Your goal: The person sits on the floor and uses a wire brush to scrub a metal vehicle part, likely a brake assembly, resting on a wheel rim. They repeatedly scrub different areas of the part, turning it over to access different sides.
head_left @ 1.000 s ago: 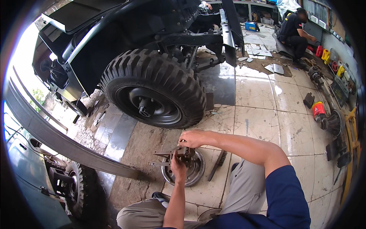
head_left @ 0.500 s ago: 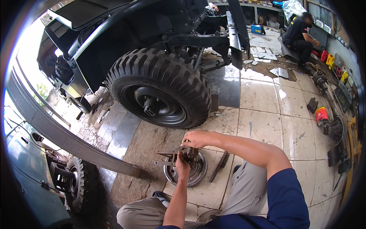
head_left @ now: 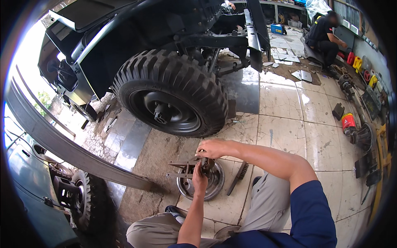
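Observation:
A rusty metal bracket assembly (head_left: 187, 166) with flat arms pointing left is held over a round metal wheel-like disc (head_left: 216, 191) on the floor. My left hand (head_left: 200, 181) is closed around its near side, thumb up. From above, my right hand (head_left: 210, 149) closes over the top of the same part, fingers bent down. What lies under my right fingertips is too small to make out. A wire brush (head_left: 237, 178) with a dark handle lies on the tiles just right of the disc.
Ahead stands a dark vehicle with a large knobby tyre (head_left: 173, 95). A curved metal beam (head_left: 78, 144) crosses on the left, beside another vehicle's wheel (head_left: 82, 198). Axle parts (head_left: 351, 95) and a red can (head_left: 348, 120) line the right. A person (head_left: 326, 39) sits at far right.
My view has shifted very slightly. Both hands stay on the bracket assembly, with only a small shift of the right hand and fingers.

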`<state>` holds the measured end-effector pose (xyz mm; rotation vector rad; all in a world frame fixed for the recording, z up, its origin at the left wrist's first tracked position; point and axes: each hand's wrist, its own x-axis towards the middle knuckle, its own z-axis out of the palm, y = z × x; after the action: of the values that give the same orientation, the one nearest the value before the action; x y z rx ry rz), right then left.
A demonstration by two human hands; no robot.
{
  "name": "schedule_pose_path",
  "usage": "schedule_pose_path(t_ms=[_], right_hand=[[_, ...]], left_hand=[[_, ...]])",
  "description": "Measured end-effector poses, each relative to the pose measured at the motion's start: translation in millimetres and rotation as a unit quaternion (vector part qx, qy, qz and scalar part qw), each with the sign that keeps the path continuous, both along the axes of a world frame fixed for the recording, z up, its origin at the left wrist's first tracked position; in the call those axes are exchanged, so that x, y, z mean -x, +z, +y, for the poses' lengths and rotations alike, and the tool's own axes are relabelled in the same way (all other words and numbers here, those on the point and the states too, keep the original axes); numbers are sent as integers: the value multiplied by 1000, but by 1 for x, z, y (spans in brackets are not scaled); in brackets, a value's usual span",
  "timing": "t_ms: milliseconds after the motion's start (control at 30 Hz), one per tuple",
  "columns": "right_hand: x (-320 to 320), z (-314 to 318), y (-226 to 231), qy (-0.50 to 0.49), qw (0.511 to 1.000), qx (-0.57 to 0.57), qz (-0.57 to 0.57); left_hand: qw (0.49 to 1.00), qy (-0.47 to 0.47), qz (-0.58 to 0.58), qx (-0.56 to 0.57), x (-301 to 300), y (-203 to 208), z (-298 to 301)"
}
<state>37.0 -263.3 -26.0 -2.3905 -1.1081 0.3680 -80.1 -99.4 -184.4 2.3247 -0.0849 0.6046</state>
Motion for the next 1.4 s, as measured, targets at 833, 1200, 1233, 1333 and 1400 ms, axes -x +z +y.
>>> schedule_pose_path(t_ms=[833, 1200, 1233, 1333, 1400], right_hand=[[6, -6, 19, 8, 999, 26, 23], [6, -12, 9, -8, 1000, 7, 24], [4, -11, 11, -13, 1000, 10, 23], [8, -5, 17, 3, 1000, 13, 13], [8, -6, 16, 4, 1000, 15, 11]], left_hand=[[993, -37, 59, 100, -2, 13, -4], [992, -10, 33, 123, -3, 26, -20], [994, -3, 60, 97, -1, 19, -14], [995, 12, 66, 69, -1, 6, 0], [996, -14, 27, 89, 3, 3, 5]])
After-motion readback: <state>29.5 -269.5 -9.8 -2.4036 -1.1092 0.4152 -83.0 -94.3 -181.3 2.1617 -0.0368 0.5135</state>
